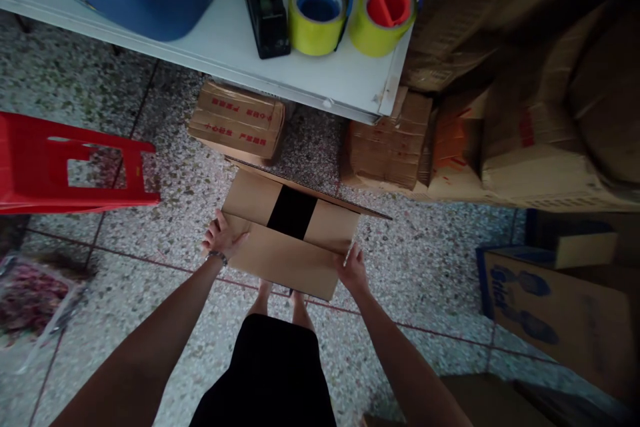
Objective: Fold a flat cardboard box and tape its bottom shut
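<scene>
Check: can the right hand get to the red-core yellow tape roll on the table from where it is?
Probably yes. The right hand grips the cardboard box, but nothing stands between it and the tape roll at the table edge; it must let go first.

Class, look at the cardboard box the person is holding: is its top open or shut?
Open. The cardboard box shows a dark gap between its flaps, one flap lifted; left hand and right hand grip its sides.

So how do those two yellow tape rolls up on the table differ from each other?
The left tape roll has a blue core, while the right tape roll has a red one. The left roll stands with its opening facing almost straight up; the right roll is tilted, resting at the corner of the white table. The left roll sits beside a black tape dispenser; the right does not. Both are wound with yellow tape and look similar in size.
</scene>
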A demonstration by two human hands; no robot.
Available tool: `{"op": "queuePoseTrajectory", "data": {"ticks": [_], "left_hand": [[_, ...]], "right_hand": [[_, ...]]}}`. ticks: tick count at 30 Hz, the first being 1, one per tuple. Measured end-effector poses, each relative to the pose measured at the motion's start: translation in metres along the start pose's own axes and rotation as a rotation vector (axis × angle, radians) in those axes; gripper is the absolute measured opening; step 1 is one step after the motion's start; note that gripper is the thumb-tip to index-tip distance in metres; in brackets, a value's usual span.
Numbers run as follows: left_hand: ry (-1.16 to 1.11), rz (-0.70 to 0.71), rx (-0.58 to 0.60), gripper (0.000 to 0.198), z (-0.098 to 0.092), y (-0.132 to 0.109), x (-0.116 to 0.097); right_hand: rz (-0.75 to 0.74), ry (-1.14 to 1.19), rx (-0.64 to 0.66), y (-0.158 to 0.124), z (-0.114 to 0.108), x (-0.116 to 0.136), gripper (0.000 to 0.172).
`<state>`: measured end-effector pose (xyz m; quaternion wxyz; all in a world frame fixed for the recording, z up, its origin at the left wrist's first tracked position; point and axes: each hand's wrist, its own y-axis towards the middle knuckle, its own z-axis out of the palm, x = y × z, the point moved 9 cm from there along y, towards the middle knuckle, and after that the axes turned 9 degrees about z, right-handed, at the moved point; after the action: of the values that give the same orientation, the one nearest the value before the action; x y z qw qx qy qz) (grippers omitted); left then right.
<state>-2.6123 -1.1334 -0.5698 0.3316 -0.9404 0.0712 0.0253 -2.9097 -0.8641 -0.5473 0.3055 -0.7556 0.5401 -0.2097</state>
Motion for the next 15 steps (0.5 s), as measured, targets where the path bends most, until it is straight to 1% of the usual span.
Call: {"op": "queuePoseTrajectory", "data": {"ticks": [2, 3, 4, 5, 6, 7, 8, 10, 12, 13, 15], "left_hand": [[-0.004, 0.010, 0.003, 0.111, 0.002, 0.001, 0.000], [-0.005, 0.013, 0.002, 0.110, 0.003, 0.001, 0.001], [-0.007, 0.016, -0.003, 0.109, 0.004, 0.002, 0.002], [-0.010, 0.018, -0.009, 0.108, 0.005, 0.003, 0.003], [-0.013, 0.018, -0.015, 0.108, 0.005, 0.003, 0.004], [-0.016, 0.018, -0.019, 0.108, 0.006, 0.004, 0.005], [-0.017, 0.018, -0.021, 0.109, 0.007, 0.004, 0.006], [-0.015, 0.021, -0.029, 0.110, 0.007, 0.005, 0.007], [-0.026, 0.030, -0.030, 0.110, 0.007, 0.005, 0.007], [-0.035, 0.033, -0.029, 0.110, 0.007, 0.006, 0.006], [-0.057, 0.041, -0.033, 0.111, 0.007, 0.006, 0.005]], "right_hand": [[-0.201, 0.008, -0.300, -0.013, -0.067, 0.039, 0.063], [-0.362, 0.016, -0.416, -0.024, -0.096, 0.065, 0.057], [-0.498, -0.004, -0.504, -0.034, -0.120, 0.091, 0.053], [-0.573, -0.045, -0.561, -0.038, -0.138, 0.112, 0.051], [-0.620, -0.098, -0.566, -0.039, -0.148, 0.131, 0.052], [-0.653, -0.153, -0.518, -0.035, -0.151, 0.148, 0.050], [-0.660, -0.202, -0.449, -0.030, -0.149, 0.160, 0.051], [-0.653, -0.275, -0.289, -0.021, -0.134, 0.170, 0.057], [-0.636, -0.314, -0.209, -0.021, -0.116, 0.166, 0.068], [-0.639, -0.327, -0.200, -0.024, -0.106, 0.162, 0.071], [-0.670, -0.361, -0.198, -0.033, -0.080, 0.152, 0.070]]}}
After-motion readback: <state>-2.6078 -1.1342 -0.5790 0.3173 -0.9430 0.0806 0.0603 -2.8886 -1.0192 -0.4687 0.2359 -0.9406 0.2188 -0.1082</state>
